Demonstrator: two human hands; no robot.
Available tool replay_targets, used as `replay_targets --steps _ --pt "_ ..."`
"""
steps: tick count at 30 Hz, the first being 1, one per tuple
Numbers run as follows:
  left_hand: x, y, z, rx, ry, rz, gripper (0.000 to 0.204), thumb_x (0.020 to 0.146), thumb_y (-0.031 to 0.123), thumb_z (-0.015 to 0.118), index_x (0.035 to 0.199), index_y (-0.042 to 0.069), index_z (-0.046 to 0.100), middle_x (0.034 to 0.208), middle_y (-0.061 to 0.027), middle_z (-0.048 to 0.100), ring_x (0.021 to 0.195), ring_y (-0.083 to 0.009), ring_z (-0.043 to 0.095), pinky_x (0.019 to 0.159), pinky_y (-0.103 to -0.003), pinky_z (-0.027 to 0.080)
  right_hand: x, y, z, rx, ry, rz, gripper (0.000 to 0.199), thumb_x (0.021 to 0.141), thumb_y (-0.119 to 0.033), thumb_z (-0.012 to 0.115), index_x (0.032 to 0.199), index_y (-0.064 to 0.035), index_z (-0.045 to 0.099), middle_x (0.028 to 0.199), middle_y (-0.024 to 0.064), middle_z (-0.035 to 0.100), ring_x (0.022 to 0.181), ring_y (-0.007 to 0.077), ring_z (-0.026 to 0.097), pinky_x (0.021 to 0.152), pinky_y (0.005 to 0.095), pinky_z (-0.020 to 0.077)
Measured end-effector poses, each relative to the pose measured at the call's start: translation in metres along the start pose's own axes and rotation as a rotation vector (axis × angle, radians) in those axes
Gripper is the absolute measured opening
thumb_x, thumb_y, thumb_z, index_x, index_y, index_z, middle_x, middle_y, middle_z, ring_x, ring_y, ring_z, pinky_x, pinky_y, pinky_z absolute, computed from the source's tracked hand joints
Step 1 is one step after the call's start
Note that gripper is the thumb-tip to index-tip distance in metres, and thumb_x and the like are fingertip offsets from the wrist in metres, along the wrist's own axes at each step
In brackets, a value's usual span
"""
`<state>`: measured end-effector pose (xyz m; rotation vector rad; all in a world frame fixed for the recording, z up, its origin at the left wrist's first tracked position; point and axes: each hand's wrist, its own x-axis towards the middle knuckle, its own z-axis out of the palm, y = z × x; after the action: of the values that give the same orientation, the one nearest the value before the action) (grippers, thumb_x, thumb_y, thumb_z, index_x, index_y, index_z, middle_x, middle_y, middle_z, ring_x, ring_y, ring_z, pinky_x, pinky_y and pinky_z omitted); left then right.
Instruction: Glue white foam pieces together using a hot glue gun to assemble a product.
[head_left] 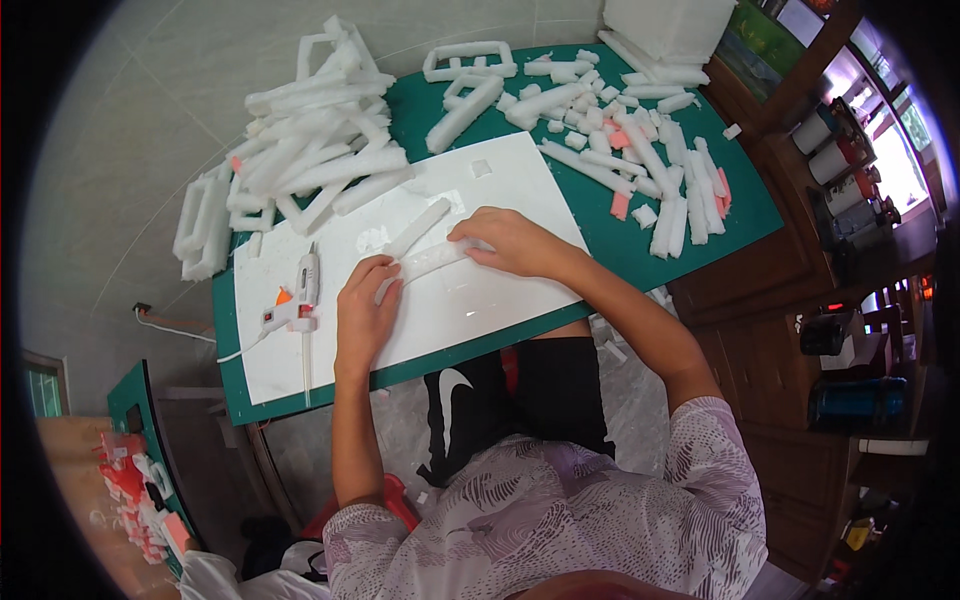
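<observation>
A white foam strip [436, 262] lies between my hands, low over the white board [490, 305] on the table. My left hand [368, 305] grips its left end between thumb and fingers. At the other end, my right hand [510, 243] pinches the strip, with the fingertips partly hidden. Just beyond it, a second foam strip [418, 228] rests at an angle, its near end close to my left fingers. A white hot glue gun [303, 290] with an orange trigger lies left of my left hand, a glue stick pointing toward me.
Foam strips and frames are heaped [320, 150] at the far left. Small foam blocks and strips [610, 125] cover the far right of the green tabletop [730, 185]. A white cord [180, 328] runs from the glue gun to the left. Another person's white garment [215, 577] shows at lower left.
</observation>
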<state>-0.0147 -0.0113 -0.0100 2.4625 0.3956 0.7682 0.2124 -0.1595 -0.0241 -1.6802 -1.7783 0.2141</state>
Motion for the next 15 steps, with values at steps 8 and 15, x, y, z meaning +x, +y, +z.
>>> replay_targets --steps 8,15 --pt "-0.002 -0.011 0.006 -0.025 0.014 0.045 0.019 0.08 0.002 0.067 0.099 0.0 0.066 0.107 -0.0162 0.064 0.099 -0.0352 0.063 0.087 -0.038 0.05 0.002 0.002 -0.001 -0.058 0.014 -0.036 0.026 0.085 -0.013 0.064 0.11 -0.005 0.065 0.101 0.0167 0.066 0.097 0.0343 0.061 0.087 0.0412 0.0476" --pt "0.002 -0.012 -0.001 -0.117 0.0 0.1 0.029 0.079 0.003 0.07 0.107 0.0 0.064 0.111 -0.0151 0.063 0.1 -0.0311 0.062 0.087 -0.035 0.051 0.011 -0.001 -0.012 0.05 0.03 0.069 0.027 0.082 -0.014 0.065 0.106 -0.0036 0.069 0.102 0.0164 0.07 0.092 0.0295 0.067 0.086 0.0371 0.052"
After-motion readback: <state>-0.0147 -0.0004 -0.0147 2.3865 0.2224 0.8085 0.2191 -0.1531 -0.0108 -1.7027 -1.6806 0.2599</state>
